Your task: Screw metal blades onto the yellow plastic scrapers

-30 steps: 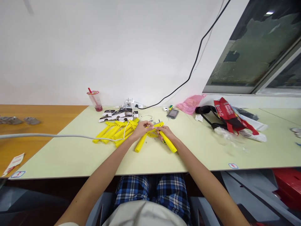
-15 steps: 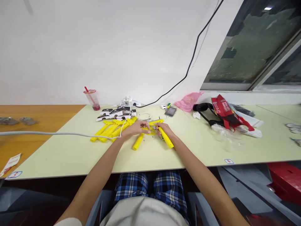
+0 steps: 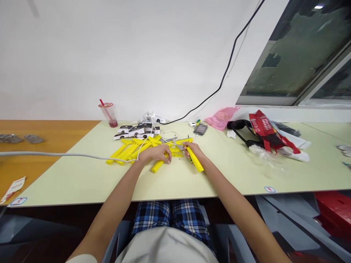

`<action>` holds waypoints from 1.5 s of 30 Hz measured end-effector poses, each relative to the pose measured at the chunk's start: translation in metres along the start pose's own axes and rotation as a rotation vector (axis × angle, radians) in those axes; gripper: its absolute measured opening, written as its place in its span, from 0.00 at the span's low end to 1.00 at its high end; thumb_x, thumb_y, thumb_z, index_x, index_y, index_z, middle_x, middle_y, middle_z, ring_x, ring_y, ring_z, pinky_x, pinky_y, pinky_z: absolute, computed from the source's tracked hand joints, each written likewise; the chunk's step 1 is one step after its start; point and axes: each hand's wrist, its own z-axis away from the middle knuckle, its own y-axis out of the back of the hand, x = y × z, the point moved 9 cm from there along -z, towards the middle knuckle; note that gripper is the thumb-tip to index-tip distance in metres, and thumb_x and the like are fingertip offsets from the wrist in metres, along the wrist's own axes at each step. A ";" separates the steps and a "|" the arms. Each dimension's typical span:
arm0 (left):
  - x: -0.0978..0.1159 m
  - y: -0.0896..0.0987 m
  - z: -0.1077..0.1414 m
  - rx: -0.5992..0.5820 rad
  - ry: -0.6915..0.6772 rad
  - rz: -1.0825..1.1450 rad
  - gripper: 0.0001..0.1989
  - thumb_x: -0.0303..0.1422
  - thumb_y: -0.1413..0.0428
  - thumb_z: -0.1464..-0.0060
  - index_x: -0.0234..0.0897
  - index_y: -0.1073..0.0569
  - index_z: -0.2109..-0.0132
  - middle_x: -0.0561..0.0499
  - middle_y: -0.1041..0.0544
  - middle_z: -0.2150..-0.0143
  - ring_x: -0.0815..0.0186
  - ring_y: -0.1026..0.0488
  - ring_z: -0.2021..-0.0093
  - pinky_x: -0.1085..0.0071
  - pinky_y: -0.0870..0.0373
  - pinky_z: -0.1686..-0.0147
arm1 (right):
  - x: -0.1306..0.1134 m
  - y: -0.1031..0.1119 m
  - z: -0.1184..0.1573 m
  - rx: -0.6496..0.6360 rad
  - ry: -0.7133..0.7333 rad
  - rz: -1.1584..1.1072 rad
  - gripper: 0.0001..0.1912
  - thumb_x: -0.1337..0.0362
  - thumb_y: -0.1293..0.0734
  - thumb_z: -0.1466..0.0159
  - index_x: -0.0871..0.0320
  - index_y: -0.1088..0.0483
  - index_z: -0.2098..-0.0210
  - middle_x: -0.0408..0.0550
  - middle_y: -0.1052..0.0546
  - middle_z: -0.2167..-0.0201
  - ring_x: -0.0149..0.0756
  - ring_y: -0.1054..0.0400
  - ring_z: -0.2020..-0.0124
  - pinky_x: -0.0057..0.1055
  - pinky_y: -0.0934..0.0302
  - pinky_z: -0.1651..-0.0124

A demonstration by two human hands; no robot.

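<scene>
My left hand (image 3: pixel 159 152) is closed, fingers curled down over a yellow plastic handle (image 3: pixel 157 167) whose rounded end points toward me. My right hand (image 3: pixel 193 149) grips another yellow handle (image 3: pixel 196 161), slanted down toward my forearm. A yellow crosspiece (image 3: pixel 184 140) and a grey metal part show beyond the right fingers. Under the right palm there is a small yellow-and-dark object (image 3: pixel 190 159), mostly hidden. Further yellow parts (image 3: pixel 177 149) lie between my hands. Left of my left wrist, several similar yellow handles (image 3: pixel 128 150) are laid side by side.
Black-and-white cards (image 3: pixel 135 130) and a white plug adapter (image 3: pixel 149 117) lie behind the handles. A white cable (image 3: pixel 82 155) crosses from the left. A drink cup (image 3: pixel 110 116) stands at the back left. Pink plastic (image 3: pixel 221 118), headphones (image 3: pixel 241 129) and a red bag (image 3: pixel 260 128) are at right.
My left hand has moved from the middle parts onto the yellow handle and its fingers have curled in. That handle has shifted slightly left. My right hand keeps its hold.
</scene>
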 end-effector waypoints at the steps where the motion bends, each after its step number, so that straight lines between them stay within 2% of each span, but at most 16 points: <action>1: 0.001 -0.001 0.000 0.000 -0.008 -0.007 0.08 0.35 0.24 0.64 0.45 0.14 0.73 0.50 0.23 0.69 0.60 0.24 0.67 0.69 0.32 0.66 | -0.001 0.000 0.000 -0.001 0.002 -0.005 0.21 0.51 0.22 0.38 0.53 0.34 0.74 0.39 0.34 0.86 0.28 0.44 0.86 0.28 0.44 0.82; 8: 0.004 -0.013 0.001 -0.115 0.017 -0.104 0.03 0.34 0.29 0.52 0.44 0.12 0.67 0.47 0.23 0.61 0.57 0.25 0.60 0.66 0.32 0.57 | -0.001 -0.001 0.002 -0.007 0.000 -0.018 0.21 0.51 0.20 0.40 0.54 0.33 0.74 0.39 0.32 0.84 0.28 0.43 0.85 0.28 0.43 0.82; 12: 0.010 -0.008 -0.002 0.002 -0.003 0.034 0.07 0.38 0.29 0.49 0.42 0.14 0.64 0.47 0.22 0.60 0.57 0.27 0.58 0.66 0.32 0.56 | 0.002 0.002 -0.002 0.000 -0.007 -0.017 0.20 0.52 0.22 0.39 0.53 0.34 0.73 0.40 0.31 0.83 0.28 0.43 0.85 0.28 0.43 0.82; 14: 0.010 -0.002 -0.006 0.098 0.006 0.218 0.11 0.41 0.27 0.47 0.40 0.16 0.63 0.49 0.23 0.62 0.60 0.29 0.61 0.67 0.33 0.58 | 0.005 0.003 -0.004 0.009 -0.021 -0.007 0.19 0.52 0.24 0.38 0.52 0.34 0.73 0.39 0.33 0.85 0.29 0.45 0.86 0.28 0.44 0.82; 17: -0.003 0.004 -0.011 0.246 0.070 0.654 0.15 0.42 0.27 0.45 0.38 0.21 0.64 0.53 0.28 0.68 0.67 0.35 0.68 0.70 0.37 0.66 | 0.005 0.005 -0.005 0.024 -0.015 -0.022 0.18 0.52 0.24 0.38 0.53 0.33 0.73 0.39 0.34 0.86 0.29 0.45 0.85 0.28 0.45 0.82; 21: -0.030 0.012 -0.012 0.473 0.138 1.202 0.10 0.29 0.29 0.42 0.35 0.24 0.64 0.50 0.25 0.65 0.71 0.32 0.68 0.73 0.36 0.69 | 0.004 0.008 -0.003 0.031 -0.024 -0.022 0.18 0.52 0.23 0.39 0.52 0.34 0.72 0.39 0.34 0.85 0.29 0.45 0.84 0.28 0.45 0.82; 25: -0.050 0.011 -0.007 0.654 0.234 1.455 0.06 0.20 0.35 0.41 0.32 0.22 0.63 0.44 0.19 0.60 0.72 0.27 0.67 0.76 0.32 0.69 | 0.001 0.009 -0.002 0.020 -0.006 -0.045 0.19 0.51 0.22 0.41 0.52 0.35 0.70 0.38 0.31 0.82 0.28 0.45 0.84 0.29 0.44 0.81; 29: -0.049 0.007 -0.007 0.689 0.228 1.536 0.06 0.18 0.38 0.40 0.31 0.21 0.62 0.44 0.18 0.61 0.72 0.25 0.67 0.77 0.29 0.69 | 0.003 0.010 -0.003 0.022 -0.022 -0.048 0.21 0.50 0.22 0.41 0.51 0.35 0.70 0.37 0.33 0.83 0.28 0.46 0.84 0.29 0.44 0.81; 35: -0.045 0.006 -0.005 0.692 0.220 1.506 0.06 0.18 0.37 0.42 0.31 0.20 0.60 0.45 0.18 0.62 0.72 0.24 0.66 0.77 0.25 0.65 | 0.001 0.009 -0.002 0.042 -0.002 -0.075 0.19 0.53 0.21 0.42 0.52 0.34 0.71 0.38 0.32 0.81 0.27 0.44 0.83 0.29 0.44 0.82; 41: -0.049 0.011 -0.004 0.696 0.213 1.521 0.13 0.19 0.39 0.45 0.33 0.18 0.54 0.45 0.20 0.62 0.68 0.23 0.65 0.74 0.23 0.63 | -0.003 0.007 0.002 0.039 0.020 -0.076 0.18 0.54 0.23 0.39 0.53 0.34 0.70 0.39 0.31 0.78 0.26 0.44 0.83 0.28 0.42 0.81; 43: -0.050 0.015 -0.004 0.674 0.203 1.494 0.12 0.21 0.38 0.45 0.33 0.18 0.54 0.47 0.22 0.65 0.69 0.26 0.67 0.74 0.25 0.66 | -0.002 0.007 0.002 0.040 0.017 -0.071 0.18 0.54 0.23 0.38 0.52 0.34 0.71 0.39 0.32 0.79 0.28 0.44 0.83 0.28 0.42 0.81; 45: -0.051 0.020 -0.004 0.640 0.205 1.428 0.09 0.24 0.36 0.44 0.32 0.19 0.55 0.52 0.28 0.70 0.72 0.34 0.73 0.75 0.32 0.73 | 0.000 0.008 0.001 0.044 0.004 -0.072 0.17 0.54 0.23 0.38 0.52 0.34 0.71 0.40 0.32 0.81 0.29 0.44 0.83 0.28 0.43 0.81</action>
